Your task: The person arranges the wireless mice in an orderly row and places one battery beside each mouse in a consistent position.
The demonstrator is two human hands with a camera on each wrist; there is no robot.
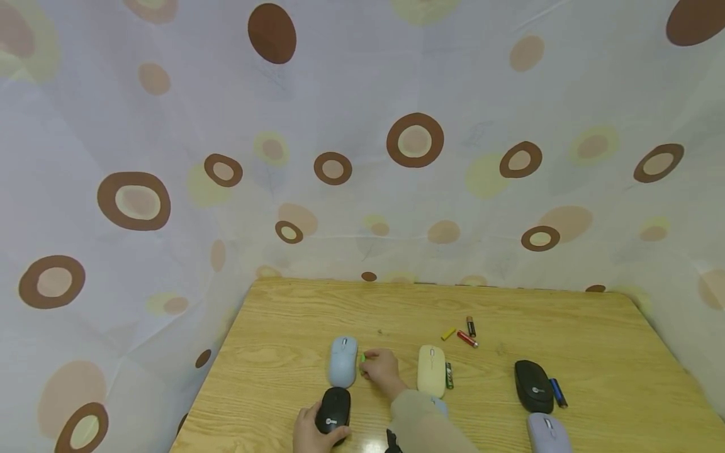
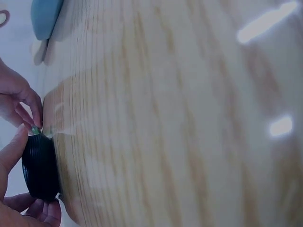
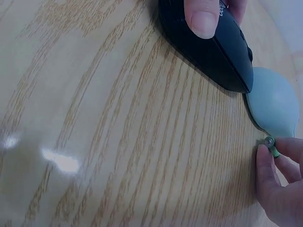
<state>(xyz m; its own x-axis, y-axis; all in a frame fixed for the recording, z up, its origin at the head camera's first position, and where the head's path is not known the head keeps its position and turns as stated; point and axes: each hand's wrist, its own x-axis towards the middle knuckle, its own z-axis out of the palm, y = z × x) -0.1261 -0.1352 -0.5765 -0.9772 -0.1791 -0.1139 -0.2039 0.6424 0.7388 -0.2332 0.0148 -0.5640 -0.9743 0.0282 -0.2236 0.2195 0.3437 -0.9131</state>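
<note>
My left hand [image 1: 308, 433] grips a black computer mouse [image 1: 335, 409] by its sides, thumb on the near right side, at the table's front. In the right wrist view the same black mouse [image 3: 208, 52] is tilted close over the wood. Between thumb and fingertips my right hand [image 1: 383, 371] pinches a small green battery [image 3: 271, 145], mostly covered by the fingers. Its round metal end faces the right wrist camera. Just left of the right fingertips lies a light blue mouse [image 1: 343, 362], with the black mouse right at its near end.
Right of the right hand lies a pale yellow mouse [image 1: 432, 371] with a green battery [image 1: 449, 375] alongside. Loose batteries, including a red one [image 1: 467, 338], lie farther back. Another black mouse [image 1: 533, 387], a blue battery [image 1: 558, 392] and a lavender mouse [image 1: 548, 433] are at right.
</note>
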